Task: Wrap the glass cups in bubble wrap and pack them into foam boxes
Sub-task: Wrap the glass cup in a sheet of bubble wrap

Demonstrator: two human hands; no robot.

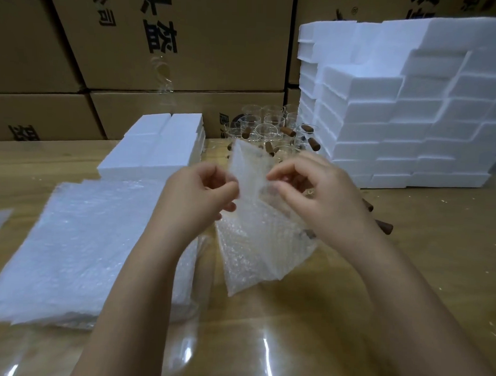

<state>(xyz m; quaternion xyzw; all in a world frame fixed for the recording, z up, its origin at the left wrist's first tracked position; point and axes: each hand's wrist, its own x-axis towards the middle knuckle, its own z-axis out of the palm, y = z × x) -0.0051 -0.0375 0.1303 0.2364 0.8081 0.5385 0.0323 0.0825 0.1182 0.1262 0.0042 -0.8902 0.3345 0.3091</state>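
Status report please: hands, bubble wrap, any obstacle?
Left hand and right hand pinch bubble wrap sheet at its top. Glass cups stand behind. Nothing in the way.

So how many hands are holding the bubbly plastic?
2. The left hand pinches the top edge of the bubble wrap on its left side; the right hand pinches that edge on its right side. No other hand is in view.
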